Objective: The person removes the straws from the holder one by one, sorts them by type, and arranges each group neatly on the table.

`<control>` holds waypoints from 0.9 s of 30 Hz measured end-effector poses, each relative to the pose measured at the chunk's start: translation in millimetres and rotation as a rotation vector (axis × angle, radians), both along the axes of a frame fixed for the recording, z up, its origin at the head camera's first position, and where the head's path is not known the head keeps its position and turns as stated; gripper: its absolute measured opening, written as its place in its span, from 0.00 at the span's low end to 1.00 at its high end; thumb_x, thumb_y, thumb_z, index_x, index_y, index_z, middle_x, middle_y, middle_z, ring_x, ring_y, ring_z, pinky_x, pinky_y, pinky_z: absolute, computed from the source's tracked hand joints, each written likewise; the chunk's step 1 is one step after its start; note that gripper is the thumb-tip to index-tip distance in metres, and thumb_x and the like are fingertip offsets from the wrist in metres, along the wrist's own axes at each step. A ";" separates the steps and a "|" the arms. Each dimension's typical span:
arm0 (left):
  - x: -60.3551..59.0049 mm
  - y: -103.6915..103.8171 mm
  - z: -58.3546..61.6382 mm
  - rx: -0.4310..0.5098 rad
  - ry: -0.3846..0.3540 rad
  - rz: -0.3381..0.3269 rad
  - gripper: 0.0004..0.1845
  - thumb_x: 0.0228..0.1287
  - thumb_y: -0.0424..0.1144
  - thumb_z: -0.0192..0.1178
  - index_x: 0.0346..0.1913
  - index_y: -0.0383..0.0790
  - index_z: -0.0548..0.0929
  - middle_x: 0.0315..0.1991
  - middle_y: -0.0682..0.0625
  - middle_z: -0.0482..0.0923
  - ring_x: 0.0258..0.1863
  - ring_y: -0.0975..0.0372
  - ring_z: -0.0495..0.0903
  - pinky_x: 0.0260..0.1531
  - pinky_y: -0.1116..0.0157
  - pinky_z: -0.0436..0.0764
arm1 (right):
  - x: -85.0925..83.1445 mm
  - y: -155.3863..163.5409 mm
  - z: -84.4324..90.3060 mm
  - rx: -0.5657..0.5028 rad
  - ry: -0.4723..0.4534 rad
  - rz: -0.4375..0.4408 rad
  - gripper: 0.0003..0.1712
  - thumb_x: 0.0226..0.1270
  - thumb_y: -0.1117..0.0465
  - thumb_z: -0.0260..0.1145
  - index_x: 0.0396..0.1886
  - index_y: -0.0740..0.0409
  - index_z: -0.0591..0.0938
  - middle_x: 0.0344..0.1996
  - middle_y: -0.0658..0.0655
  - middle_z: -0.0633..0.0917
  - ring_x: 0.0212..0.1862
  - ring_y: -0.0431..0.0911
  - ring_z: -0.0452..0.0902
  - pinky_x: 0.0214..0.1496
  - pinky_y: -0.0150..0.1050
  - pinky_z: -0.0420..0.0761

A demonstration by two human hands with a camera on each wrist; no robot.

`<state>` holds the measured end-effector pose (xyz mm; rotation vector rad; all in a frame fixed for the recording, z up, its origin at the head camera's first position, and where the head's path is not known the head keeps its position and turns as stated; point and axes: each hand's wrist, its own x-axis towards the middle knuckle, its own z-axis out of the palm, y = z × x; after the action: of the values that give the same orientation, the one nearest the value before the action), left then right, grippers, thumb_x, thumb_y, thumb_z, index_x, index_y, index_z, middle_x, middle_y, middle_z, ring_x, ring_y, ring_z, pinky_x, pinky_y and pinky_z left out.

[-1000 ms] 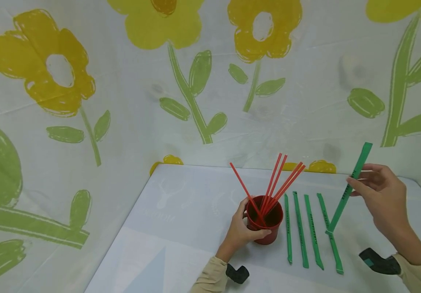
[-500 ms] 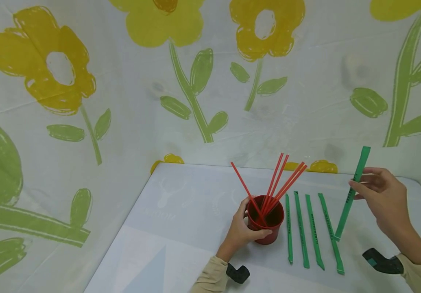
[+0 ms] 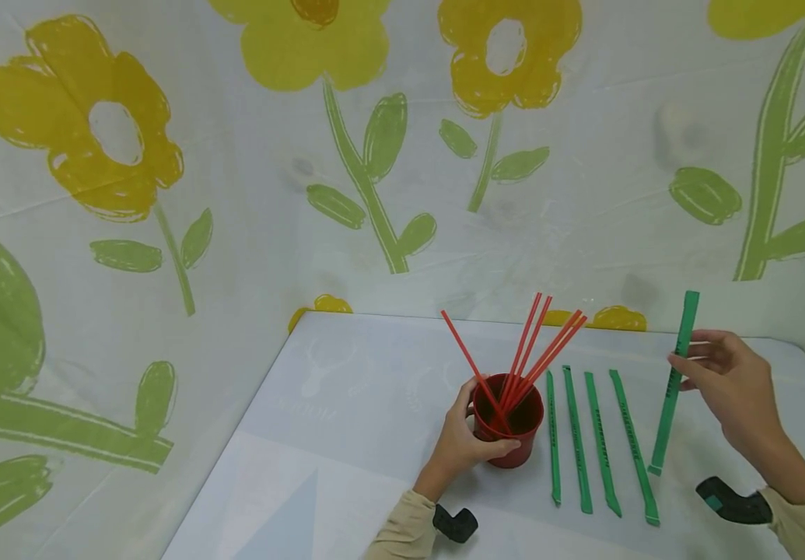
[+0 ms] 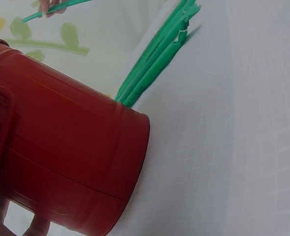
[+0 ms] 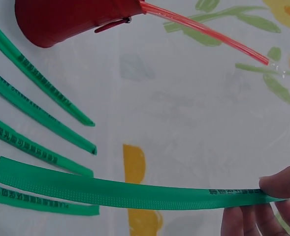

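My left hand (image 3: 463, 442) grips a red cup (image 3: 506, 424) (image 4: 61, 152) (image 5: 66, 18) on the white table; its fingers curl round the cup's side. Several red straws (image 3: 528, 350) (image 5: 204, 30) lean out of the cup. My right hand (image 3: 731, 389) (image 5: 268, 206) pinches a green wrapped straw (image 3: 673, 381) (image 5: 110, 191) near its upper part, holding it almost upright with its lower end just above the table. Several more green wrapped straws (image 3: 594, 443) (image 5: 36, 103) (image 4: 157, 59) lie side by side between the cup and the held one.
A flower-print cloth (image 3: 234, 155) hangs behind and to the left of the table (image 3: 346, 435). The table's left and back edges meet that cloth. A black wrist strap shows at each sleeve.
My right hand has swung the green straw from a slant to nearly upright and carried its lower end rightward, away from the row. The left hand and cup have not moved.
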<state>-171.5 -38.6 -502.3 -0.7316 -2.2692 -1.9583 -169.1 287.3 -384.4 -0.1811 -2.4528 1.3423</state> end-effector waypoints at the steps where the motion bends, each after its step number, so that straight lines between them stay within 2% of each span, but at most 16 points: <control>1: 0.3 -0.1 0.7 -0.005 0.004 -0.001 0.45 0.47 0.42 0.73 0.68 0.53 0.60 0.61 0.55 0.69 0.59 0.62 0.68 0.51 0.60 0.76 | -0.5 0.8 -1.4 0.009 -0.009 -0.002 0.15 0.65 0.58 0.64 0.48 0.52 0.71 0.32 0.37 0.75 0.25 0.31 0.76 0.27 0.24 0.76; 3: 1.7 -0.2 4.0 -0.008 0.009 -0.004 0.45 0.47 0.41 0.72 0.68 0.51 0.60 0.61 0.54 0.69 0.59 0.61 0.68 0.52 0.59 0.75 | -1.7 2.2 -4.2 0.031 -0.028 -0.005 0.18 0.66 0.58 0.63 0.51 0.59 0.70 0.34 0.42 0.75 0.24 0.31 0.76 0.27 0.24 0.76; 6: 6.5 -1.2 15.4 0.001 0.017 -0.018 0.45 0.47 0.38 0.72 0.68 0.45 0.60 0.61 0.49 0.70 0.59 0.56 0.68 0.52 0.56 0.75 | -4.0 4.2 -8.2 0.060 -0.062 -0.011 0.25 0.67 0.57 0.62 0.56 0.67 0.68 0.38 0.53 0.76 0.24 0.32 0.75 0.26 0.25 0.77; 10: 13.3 -2.6 29.8 0.011 0.013 -0.026 0.44 0.48 0.36 0.71 0.68 0.38 0.60 0.61 0.44 0.70 0.59 0.51 0.68 0.52 0.53 0.74 | -7.8 8.0 -13.9 0.072 -0.106 -0.001 0.27 0.68 0.57 0.60 0.59 0.70 0.66 0.44 0.65 0.76 0.24 0.31 0.74 0.26 0.26 0.77; 12: 14.2 -2.7 30.6 0.010 0.009 -0.024 0.43 0.48 0.36 0.70 0.68 0.38 0.60 0.60 0.44 0.70 0.59 0.51 0.68 0.52 0.52 0.75 | -9.8 10.6 -17.6 0.079 -0.130 0.010 0.28 0.68 0.58 0.60 0.60 0.71 0.65 0.46 0.69 0.75 0.24 0.31 0.74 0.26 0.26 0.77; 14: 13.6 -2.1 28.9 0.013 0.018 -0.018 0.43 0.47 0.36 0.71 0.67 0.38 0.61 0.60 0.45 0.70 0.58 0.53 0.69 0.51 0.53 0.76 | -12.1 13.4 -21.5 0.083 -0.156 0.026 0.29 0.69 0.57 0.59 0.60 0.72 0.64 0.47 0.72 0.75 0.25 0.31 0.74 0.26 0.27 0.77; 21: 1.5 1.1 2.5 0.003 0.021 0.003 0.45 0.47 0.40 0.72 0.68 0.51 0.60 0.60 0.55 0.70 0.58 0.60 0.69 0.51 0.58 0.76 | -17.6 22.3 -34.3 0.086 -0.226 0.082 0.30 0.68 0.57 0.59 0.59 0.76 0.63 0.48 0.77 0.74 0.27 0.37 0.77 0.27 0.32 0.80; 27: 1.1 0.4 -0.7 0.018 0.003 -0.005 0.44 0.47 0.44 0.72 0.68 0.55 0.60 0.60 0.57 0.69 0.59 0.61 0.68 0.50 0.60 0.76 | -31.1 40.2 -60.5 0.106 -0.298 0.143 0.33 0.67 0.55 0.61 0.59 0.77 0.63 0.49 0.79 0.73 0.32 0.46 0.79 0.29 0.37 0.82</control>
<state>-170.4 -38.2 -502.9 -0.7390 -2.2479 -1.9756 -200.2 327.5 -444.9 -0.1952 -2.8261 1.3193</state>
